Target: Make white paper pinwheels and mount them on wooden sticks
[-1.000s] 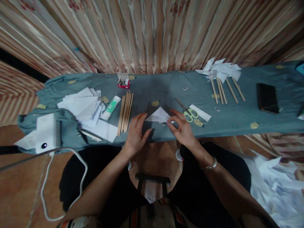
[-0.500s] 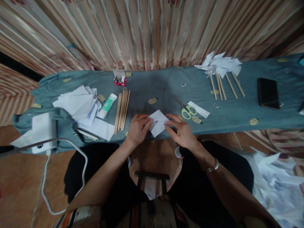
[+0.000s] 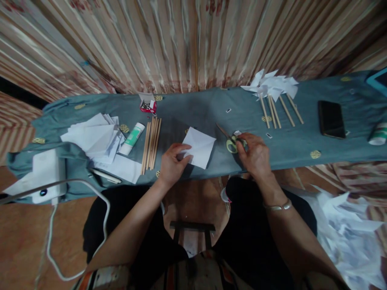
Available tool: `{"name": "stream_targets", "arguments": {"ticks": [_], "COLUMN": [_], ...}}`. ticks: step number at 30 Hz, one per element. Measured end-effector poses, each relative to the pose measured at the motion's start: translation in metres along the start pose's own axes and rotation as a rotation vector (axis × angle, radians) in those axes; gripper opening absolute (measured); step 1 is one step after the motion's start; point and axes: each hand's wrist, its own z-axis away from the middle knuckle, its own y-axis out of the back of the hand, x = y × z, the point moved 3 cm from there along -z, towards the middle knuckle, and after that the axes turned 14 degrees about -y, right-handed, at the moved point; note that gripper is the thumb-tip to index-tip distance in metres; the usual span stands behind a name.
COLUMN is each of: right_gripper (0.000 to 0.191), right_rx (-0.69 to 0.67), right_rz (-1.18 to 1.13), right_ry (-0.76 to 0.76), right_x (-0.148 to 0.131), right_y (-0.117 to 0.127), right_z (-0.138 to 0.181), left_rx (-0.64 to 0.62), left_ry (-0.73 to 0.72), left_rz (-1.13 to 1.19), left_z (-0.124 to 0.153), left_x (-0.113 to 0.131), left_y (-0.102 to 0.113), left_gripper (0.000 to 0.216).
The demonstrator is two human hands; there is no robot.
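Note:
My left hand (image 3: pixel 171 164) pinches the near left corner of a creased white paper square (image 3: pixel 199 147) that lies on the blue-grey cloth of the table (image 3: pixel 193 114). To the right of the paper, my right hand (image 3: pixel 254 155) closes over the green handles of a pair of scissors (image 3: pixel 230 141), whose blades point up and left. Both hands sit near the table's front edge.
Left of the paper lie a bundle of wooden sticks (image 3: pixel 150 143), a glue stick (image 3: pixel 131 139) and a pile of white paper (image 3: pixel 93 137). A red box of pins (image 3: pixel 147 105) sits behind. Paper pinwheels on sticks (image 3: pixel 273 94), a black phone (image 3: pixel 331 119) and a tape roll (image 3: pixel 378 134) lie at right.
The folded paper triangle has been opened into a flat square. My right hand left the paper and moved right onto the scissors. My left hand keeps its hold on the paper.

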Motion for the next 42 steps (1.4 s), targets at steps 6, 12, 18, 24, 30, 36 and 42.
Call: {"name": "stream_targets", "arguments": {"ticks": [6,12,18,24,30,36,42], "right_gripper": [0.029,0.031,0.028,0.025,0.036,0.035,0.034], "right_rx": [-0.061,-0.099,-0.139,-0.181,-0.407,-0.295,-0.189], "right_rz": [0.173,0.363,0.312,-0.406,-0.941,-0.683,-0.098], "right_ry": [-0.016,-0.064,-0.145,-0.415,-0.646,-0.409,-0.016], "right_x": [-0.007,-0.015,-0.019,-0.003,-0.004,-0.010,-0.030], "right_y": [-0.009,-0.006,0.001,0.001,-0.009,-0.017,-0.020], "right_z": [0.002,-0.001,-0.007,-0.014,-0.014,-0.005,0.013], "left_rx": [0.040,0.083,0.111,0.143,0.174,0.107,0.152], "left_ry": [0.019,0.087,0.212,0.254,0.245,0.323,0.279], "left_rz": [0.069,0.210,0.333,0.362,0.396,0.513,0.401], "left_z": [-0.004,-0.009,-0.012,-0.015,-0.016,-0.015,-0.013], "left_x": [0.002,0.001,0.004,0.004,0.008,0.017,0.016], "left_y": [0.000,0.000,0.001,0.006,0.008,0.008,0.010], "left_gripper": [0.027,0.030,0.034,0.036,0.035,0.059,0.038]}}
